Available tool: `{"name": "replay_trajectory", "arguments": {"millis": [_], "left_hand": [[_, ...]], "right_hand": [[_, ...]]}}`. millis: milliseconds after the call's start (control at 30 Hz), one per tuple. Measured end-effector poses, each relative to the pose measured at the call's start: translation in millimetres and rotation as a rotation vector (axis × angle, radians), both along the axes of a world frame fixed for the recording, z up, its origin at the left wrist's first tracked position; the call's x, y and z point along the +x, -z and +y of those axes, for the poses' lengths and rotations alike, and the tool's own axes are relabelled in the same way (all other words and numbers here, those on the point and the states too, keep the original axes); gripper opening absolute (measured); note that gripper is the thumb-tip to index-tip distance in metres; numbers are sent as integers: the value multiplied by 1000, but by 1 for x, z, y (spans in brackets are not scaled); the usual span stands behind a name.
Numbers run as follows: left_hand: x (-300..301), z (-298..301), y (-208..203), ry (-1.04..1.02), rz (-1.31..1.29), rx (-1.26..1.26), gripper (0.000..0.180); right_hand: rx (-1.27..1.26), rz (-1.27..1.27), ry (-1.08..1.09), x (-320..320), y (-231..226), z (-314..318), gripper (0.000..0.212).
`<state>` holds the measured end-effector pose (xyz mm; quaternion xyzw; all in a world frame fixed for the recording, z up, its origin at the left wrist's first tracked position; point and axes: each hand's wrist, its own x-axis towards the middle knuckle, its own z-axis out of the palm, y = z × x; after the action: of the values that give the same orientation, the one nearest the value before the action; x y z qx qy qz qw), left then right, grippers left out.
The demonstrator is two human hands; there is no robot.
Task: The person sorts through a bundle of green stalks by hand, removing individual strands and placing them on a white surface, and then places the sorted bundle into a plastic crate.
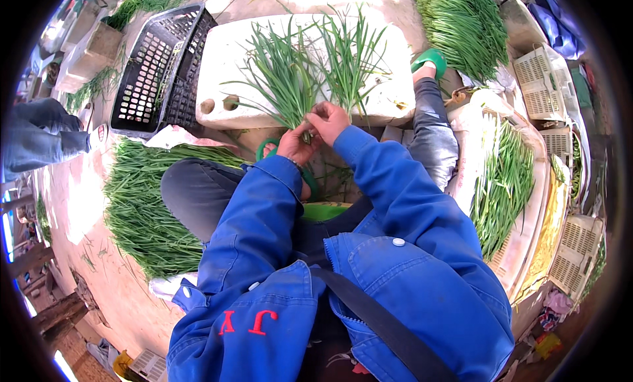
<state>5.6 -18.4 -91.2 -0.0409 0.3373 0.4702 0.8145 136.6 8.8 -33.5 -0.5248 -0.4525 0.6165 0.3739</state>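
Loosely fanned, slender and green, the bundle (pixel 293 85), left grip (pixel 297 148) clamped on its base, right grip (pixel 330 123) unclear.

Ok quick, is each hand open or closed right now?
Left hand: closed, holding the green bunch near its lower end.
Right hand: closed in a pinch at the bunch; can't tell whether it's gripping anything.

Crate (pixel 179 65): black plastic, satin. Slab (pixel 227 65): white, foam by the look, matt, holed. Jacket (pixel 241 227): woven cloth, matt. Button (pixel 398 242): smooth, glossy. Chive-like bunch (pixel 287 78): smooth leaves, slight sheen.
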Motion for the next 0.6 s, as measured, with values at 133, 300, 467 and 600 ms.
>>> {"name": "replay_trajectory", "arguments": {"millis": [133, 300, 467, 600], "left_hand": [[-4, 4, 5, -51, -44, -165, 12], [-15, 5, 6, 90, -154, 48, 12], [-3, -1, -7, 21, -248, 37, 20], [-1, 2, -8, -12, -326, 45, 28]], "right_hand": [[-10, 287, -337, 25, -56, -18, 20], [137, -944, -1061, 65, -54, -22, 19], [17, -463, -335, 52, -29, 6, 26], [144, -478, -48, 31, 7, 26, 29]]}}
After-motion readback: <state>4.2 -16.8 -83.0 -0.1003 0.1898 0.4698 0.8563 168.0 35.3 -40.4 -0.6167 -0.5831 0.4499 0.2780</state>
